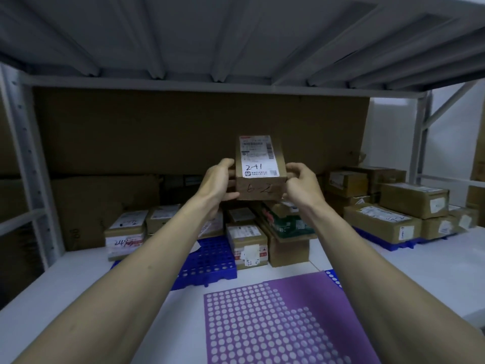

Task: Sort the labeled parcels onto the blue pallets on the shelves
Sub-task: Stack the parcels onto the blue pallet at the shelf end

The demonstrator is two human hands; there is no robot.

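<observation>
Nearest, bottom centre of the frame: a purple mat [273,319] with holes lies on the white shelf [78,279], probably waiting for parcels. Both forearms stretch out over it.

Mid frame: the left hand [217,182] and right hand [301,182] each grip one side of a small brown parcel [258,174], fingers curled round its edges. It is held up in the air, label [258,156] facing the person, handwritten "241" showing, most likely so the number can be read before picking a spot.

Below and behind the parcel: a blue pallet [210,261] at lower centre-left carries several labeled boxes [246,243], packed side by side, some bare grid left in front. At centre-right a second blue pallet [393,245] holds a taller stack of boxes [388,206].

Far back: a big flat cardboard sheet [157,127] stands against the rear of the shelf. Grey metal uprights [29,153] stand at left and right, with the ribbed underside of the next shelf overhead. Dim lighting.
</observation>
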